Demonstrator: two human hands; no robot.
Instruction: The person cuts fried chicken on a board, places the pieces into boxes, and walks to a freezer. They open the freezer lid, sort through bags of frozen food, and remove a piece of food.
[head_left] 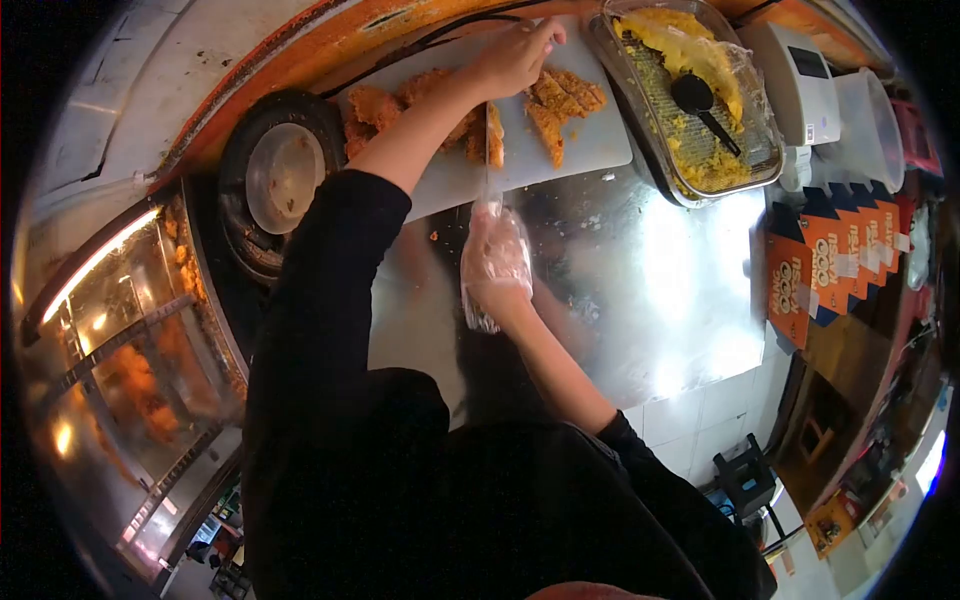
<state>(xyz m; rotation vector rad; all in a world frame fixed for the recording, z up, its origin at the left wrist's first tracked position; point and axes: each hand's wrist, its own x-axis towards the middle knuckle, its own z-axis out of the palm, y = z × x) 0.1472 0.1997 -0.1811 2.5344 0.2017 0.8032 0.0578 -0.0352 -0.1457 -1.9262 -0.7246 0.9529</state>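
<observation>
My left hand (522,60) is bare and reaches across the cutting board (600,145), its fingers curled together near the board's far edge. What they hold, if anything, is hidden. My right hand (497,250), in a clear plastic glove, is closed around the handle of a knife (488,150). The blade points away from me over the board and passes beneath my left wrist, beside a strip of breaded fried chicken (496,135). Cut chicken pieces (565,100) lie just right of my left hand. More fried chicken (372,112) sits left of my forearm.
At the back right stands a tray of yellow crumbs (775,165) with a black scoop (692,95). A white appliance (795,80) and orange boxes (825,260) are farther right. On the left are a round plastic tub (285,175) and a lit glass food cabinet (125,350).
</observation>
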